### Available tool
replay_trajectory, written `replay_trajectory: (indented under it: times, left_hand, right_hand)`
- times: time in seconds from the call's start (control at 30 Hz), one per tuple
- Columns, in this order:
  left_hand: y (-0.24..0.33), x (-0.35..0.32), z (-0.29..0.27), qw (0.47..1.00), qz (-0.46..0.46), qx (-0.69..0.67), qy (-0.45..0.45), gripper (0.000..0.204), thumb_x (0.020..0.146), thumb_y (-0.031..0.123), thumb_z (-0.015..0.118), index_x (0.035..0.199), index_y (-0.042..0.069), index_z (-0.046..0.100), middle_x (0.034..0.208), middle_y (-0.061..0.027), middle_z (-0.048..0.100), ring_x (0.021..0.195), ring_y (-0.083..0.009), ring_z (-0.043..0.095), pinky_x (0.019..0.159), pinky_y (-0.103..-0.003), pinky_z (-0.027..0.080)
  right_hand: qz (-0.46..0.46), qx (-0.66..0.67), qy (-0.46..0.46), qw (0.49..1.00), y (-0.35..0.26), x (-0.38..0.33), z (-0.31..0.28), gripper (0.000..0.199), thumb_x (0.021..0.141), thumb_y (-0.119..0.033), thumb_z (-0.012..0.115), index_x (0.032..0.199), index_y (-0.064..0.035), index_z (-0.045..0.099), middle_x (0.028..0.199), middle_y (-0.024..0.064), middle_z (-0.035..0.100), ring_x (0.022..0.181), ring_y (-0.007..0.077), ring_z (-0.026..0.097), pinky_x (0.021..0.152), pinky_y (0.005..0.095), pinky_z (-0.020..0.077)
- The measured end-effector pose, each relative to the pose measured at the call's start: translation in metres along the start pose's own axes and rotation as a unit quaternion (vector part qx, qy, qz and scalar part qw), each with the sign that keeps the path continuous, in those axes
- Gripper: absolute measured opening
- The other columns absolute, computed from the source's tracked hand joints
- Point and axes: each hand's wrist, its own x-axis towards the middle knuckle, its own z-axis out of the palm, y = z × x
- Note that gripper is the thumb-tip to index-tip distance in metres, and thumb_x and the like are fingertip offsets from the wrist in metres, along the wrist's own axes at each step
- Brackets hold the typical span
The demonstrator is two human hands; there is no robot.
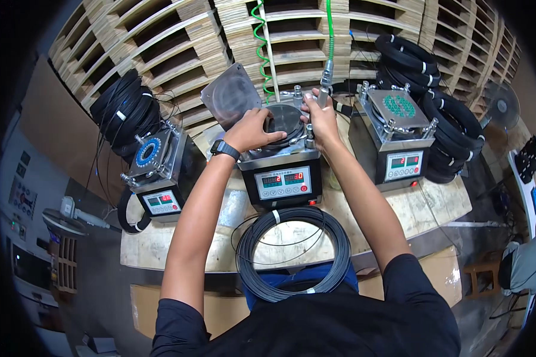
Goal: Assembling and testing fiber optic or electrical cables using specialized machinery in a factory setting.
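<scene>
- head view: wood bench (423, 208) w/ 3 metal machines, stacked pallets (178, 35) behind, black cable coils l & r.
- mid machine (283, 172): dark round disc (284, 119) on top, lid (231, 95) tilted up.
- left hand (253, 131) curled on disc rim.
- right hand (321, 116) closed round air nozzle (326, 83) on green hose, just over disc.
</scene>
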Motion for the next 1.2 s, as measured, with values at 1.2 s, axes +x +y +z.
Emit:
replay_trajectory:
  times: [1.2]
  left_hand:
    - [-0.034, -0.014, 0.009, 0.774, -0.172, -0.584, 0.171, 0.056, 0.092, -0.003, 0.050, 0.147, 0.001, 0.037, 0.115, -0.0132, 0.066, 0.091, -0.0189, 0.070, 0.071, -0.033, 0.063]
  right_hand:
    - [0.088, 0.002, -0.254, 0.963, -0.028, -0.029, 0.041, 0.047, 0.099, -0.034, 0.065, 0.131, 0.0001, 0.059, 0.111, 0.0128, 0.070, 0.098, 0.0194, 0.071, 0.086, 0.0327, 0.0566]
